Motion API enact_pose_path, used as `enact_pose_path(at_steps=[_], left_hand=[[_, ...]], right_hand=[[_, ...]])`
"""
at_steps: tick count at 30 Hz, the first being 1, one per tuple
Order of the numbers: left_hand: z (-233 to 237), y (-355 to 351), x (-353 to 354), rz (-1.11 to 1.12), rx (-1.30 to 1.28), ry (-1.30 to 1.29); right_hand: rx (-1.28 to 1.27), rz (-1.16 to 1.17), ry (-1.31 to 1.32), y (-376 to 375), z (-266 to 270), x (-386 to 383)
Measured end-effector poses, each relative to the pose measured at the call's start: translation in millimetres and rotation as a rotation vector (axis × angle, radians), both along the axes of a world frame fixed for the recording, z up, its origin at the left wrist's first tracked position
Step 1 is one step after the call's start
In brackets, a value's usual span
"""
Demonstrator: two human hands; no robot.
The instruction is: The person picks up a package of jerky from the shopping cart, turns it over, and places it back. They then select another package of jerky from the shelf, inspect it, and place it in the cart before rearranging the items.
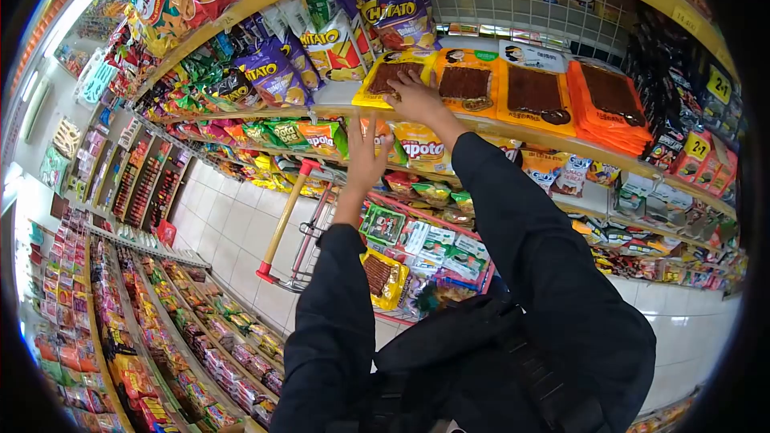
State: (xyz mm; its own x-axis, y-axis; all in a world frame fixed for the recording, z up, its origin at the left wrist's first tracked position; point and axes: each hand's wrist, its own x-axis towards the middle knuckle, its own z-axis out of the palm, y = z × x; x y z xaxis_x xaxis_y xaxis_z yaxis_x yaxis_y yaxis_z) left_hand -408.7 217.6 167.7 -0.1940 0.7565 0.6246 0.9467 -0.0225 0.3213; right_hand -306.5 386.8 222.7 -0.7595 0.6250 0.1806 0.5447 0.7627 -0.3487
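Note:
My right hand (419,98) lies over a yellow snack packet (381,78) with a dark brown window, fingers spread on its front right part. Beside that packet, to the right on the same shelf, are an orange packet (465,82) and a larger orange packet (532,95). Farther right lies a stack of bright orange packets (607,100). My left hand (367,156) is held up just below the shelf edge, fingers stretched out and apart, nothing in it. Behind it hang or stand orange and green snack bags.
Below my arms stands a shopping cart (279,223) with a yellow-and-red handle. Inside it are green-and-white packs (465,263) and a yellow packet (385,279). Chitato chip bags (273,72) fill the shelf at left. Another snack rack (160,329) stands at lower left.

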Motion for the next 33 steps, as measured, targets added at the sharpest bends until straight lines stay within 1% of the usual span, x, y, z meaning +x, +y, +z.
enact_pose_path(at_steps=[1,4,5,7,9,11,12,15,16,19,20,22,23,24,25,26,27,28,29,30,31,32,33], left_hand=[[-9.3,-13.5,8.3,-0.016,0.019,-0.015],[-47.0,-72.9,48.5,-0.010,-0.079,-0.122],[-65.0,-94.3,60.4,-0.022,-0.104,-0.159],[-112.1,-141.7,84.6,0.038,-0.221,-0.225],[-154.6,-189.8,104.8,0.047,-0.242,-0.259],[-186.8,-234.7,126.1,0.150,-0.321,-0.278],[-196.8,-253.8,136.7,0.203,-0.360,-0.288],[-206.2,-293.8,161.6,0.283,-0.358,-0.374],[-216.6,-305.6,166.0,0.311,-0.376,-0.392],[-237.7,-327.4,181.6,0.382,-0.320,-0.570],[-246.0,-333.4,183.8,0.405,-0.330,-0.568],[-257.8,-339.8,186.8,0.407,-0.253,-0.520],[-255.0,-340.6,188.8,0.426,-0.263,-0.503],[-251.5,-342.4,191.2,0.447,-0.293,-0.551],[-256.1,-344.6,190.4,0.481,-0.313,-0.511],[-241.9,-341.2,191.9,0.517,-0.371,-0.519],[-238.6,-338.3,191.6,0.546,-0.380,-0.490],[-238.8,-338.0,192.0,0.566,-0.436,-0.464],[-240.8,-335.2,189.3,0.584,-0.493,-0.432],[-245.1,-329.5,184.9,0.585,-0.506,-0.412],[-250.7,-325.4,178.4,0.580,-0.523,-0.388],[-257.6,-322.0,170.0,0.565,-0.546,-0.360],[-263.4,-314.5,162.2,0.583,-0.574,-0.326]], right_hand=[[0.011,-0.007,-0.008,1.3,-1.4,-2.2],[0.034,-0.027,-0.025,10.7,-7.7,-10.6],[0.031,-0.026,-0.016,11.1,-7.7,-10.9],[0.022,-0.018,-0.004,9.1,-7.9,-10.6],[0.026,-0.027,-0.003,10.6,-10.1,-10.9],[0.037,-0.021,-0.021,14.3,-8.5,-10.6],[0.017,-0.022,-0.015,19.9,-10.9,-13.8],[-0.019,-0.031,-0.031,19.1,-4.3,-13.7],[-0.021,-0.025,-0.033,20.3,-6.2,-15.1],[0.082,-0.001,0.108,15.4,-11.8,-13.8],[0.299,0.058,0.399,5.6,-17.6,-8.4],[0.266,0.253,0.570,-37.2,-1.8,20.7],[0.227,0.356,0.644,-63.3,-11.4,34.8],[0.166,0.410,0.656,-94.9,-37.9,51.9],[-0.053,0.439,0.371,-130.7,-59.7,73.8],[-0.241,0.458,0.088,-159.5,-83.0,93.6],[-0.207,0.638,0.103,-162.3,-172.3,116.0],[-0.257,0.694,-0.159,-180.7,-222.9,150.9],[-0.238,0.675,-0.199,-197.2,-273.3,185.5],[-0.327,0.621,-0.546,-217.2,-258.7,204.1],[-0.358,0.574,-0.468,-226.0,-301.6,237.3],[-0.330,0.526,-0.464,-237.4,-312.4,262.6],[-0.285,0.539,-0.443,-244.4,-317.5,276.3]])
